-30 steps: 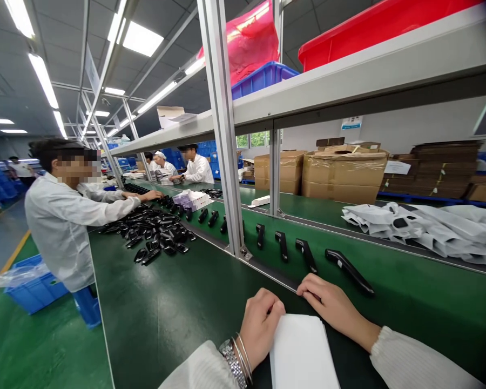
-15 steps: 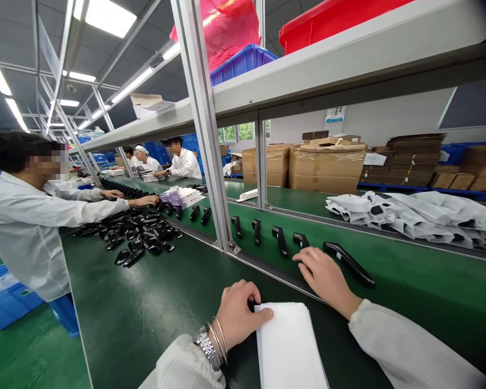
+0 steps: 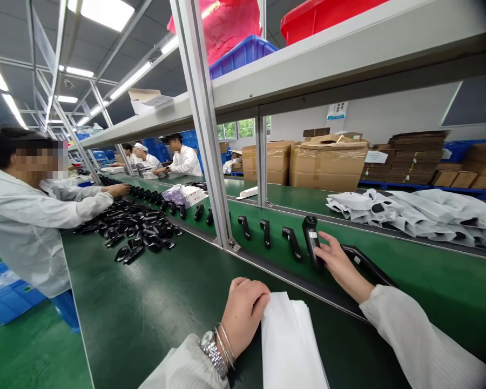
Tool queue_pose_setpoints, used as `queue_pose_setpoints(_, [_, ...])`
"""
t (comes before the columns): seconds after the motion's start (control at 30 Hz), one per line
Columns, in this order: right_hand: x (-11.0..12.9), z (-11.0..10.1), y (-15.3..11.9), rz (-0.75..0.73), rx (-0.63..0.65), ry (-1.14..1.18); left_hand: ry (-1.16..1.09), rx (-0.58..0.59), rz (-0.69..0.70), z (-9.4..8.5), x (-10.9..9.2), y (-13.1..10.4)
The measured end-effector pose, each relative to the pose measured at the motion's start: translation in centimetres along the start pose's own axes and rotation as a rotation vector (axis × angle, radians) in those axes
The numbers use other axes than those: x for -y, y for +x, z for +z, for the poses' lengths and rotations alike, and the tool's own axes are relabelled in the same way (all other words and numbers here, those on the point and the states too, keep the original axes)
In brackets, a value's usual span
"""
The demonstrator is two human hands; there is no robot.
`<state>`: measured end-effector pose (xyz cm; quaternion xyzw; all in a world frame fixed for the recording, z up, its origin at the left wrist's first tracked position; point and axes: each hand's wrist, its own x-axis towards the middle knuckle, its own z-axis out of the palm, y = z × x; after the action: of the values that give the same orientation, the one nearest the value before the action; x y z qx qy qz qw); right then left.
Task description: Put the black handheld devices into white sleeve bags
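Note:
On the green conveyor, my right hand (image 3: 335,260) grips a black L-shaped handheld device (image 3: 310,237) with a small white label. Its head end is raised, its lower end near the belt. Another black device (image 3: 368,265) lies just right of it, partly hidden behind my right wrist. Further left, several like black devices (image 3: 292,243) lie spaced in a row. My left hand (image 3: 246,310) rests on the bench with curled fingers, pinching the top corner of a stack of flat white fabric bags (image 3: 289,346). Its fingertips are mostly hidden.
A metal post (image 3: 204,129) rises between bench and conveyor, below a long shelf (image 3: 308,70). Loose black parts (image 3: 141,227) are heaped at left beside a co-worker (image 3: 28,216). White bags (image 3: 413,219) are piled beyond the belt. Cardboard boxes (image 3: 328,167) stand behind.
My right hand has taken hold of a black device and tipped its head end up. The row has shifted rightward. My left thumb has moved to the stack's corner. The co-worker's hand has drawn back.

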<state>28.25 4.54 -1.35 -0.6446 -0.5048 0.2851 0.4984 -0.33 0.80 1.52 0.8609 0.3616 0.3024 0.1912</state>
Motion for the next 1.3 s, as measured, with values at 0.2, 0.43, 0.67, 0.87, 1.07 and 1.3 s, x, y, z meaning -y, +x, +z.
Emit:
queue_pose_setpoints(0.2, [4.4,4.2,-3.5,-0.093,0.255,0.657,0.015,-0.022,0.044,-0.2,0.0,0.1])
queue_pose_setpoints(0.43, [5.0,5.7,-5.6,-0.092,0.385,0.635,-0.065,-0.013,0.064,-0.2,-0.5,-0.1])
queue_pose_setpoints(0.67, [6.3,5.3,-6.1,-0.136,0.327,0.642,-0.130,-0.033,0.072,-0.4,-1.1,-0.4])
queue_pose_setpoints(0.87, [7.1,6.1,-7.8,-0.156,0.464,0.536,-0.183,-0.117,0.078,-0.6,-1.7,-0.6])
queue_pose_setpoints(1.07, [8.0,6.6,-9.8,-0.116,0.755,0.434,-0.273,-0.351,-0.014,-0.7,-2.1,-0.4])
queue_pose_setpoints(1.3, [9.9,3.7,-8.2,0.075,0.617,0.516,-0.246,-0.275,-0.184,-0.6,0.3,0.6])
